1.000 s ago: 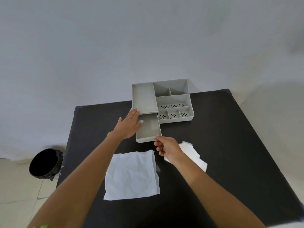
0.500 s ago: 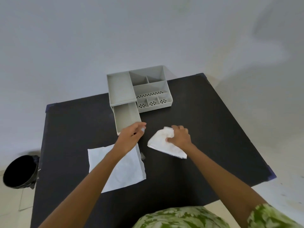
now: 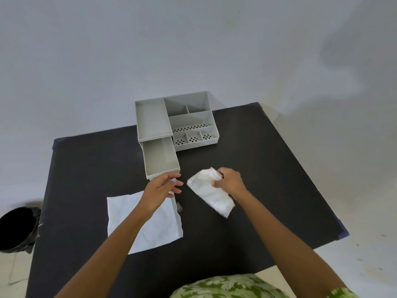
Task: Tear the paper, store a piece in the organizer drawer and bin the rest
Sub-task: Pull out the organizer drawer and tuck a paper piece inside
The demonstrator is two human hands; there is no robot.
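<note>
Black table [image 3: 268, 168], right hand [image 3: 231, 180] fingers gripping torn paper [image 3: 211, 193], left hand [image 3: 160, 190] spread empty

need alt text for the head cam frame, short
A person's right hand grips a crumpled paper piece on a black table, while the open left hand hovers over a flat paper sheet. Beyond them a grey organizer has its drawer pulled out and empty; a black bin stands on the floor at left.

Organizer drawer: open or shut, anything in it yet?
Open and empty. The drawer is pulled out toward the person from the organizer, its bare grey floor showing.
</note>
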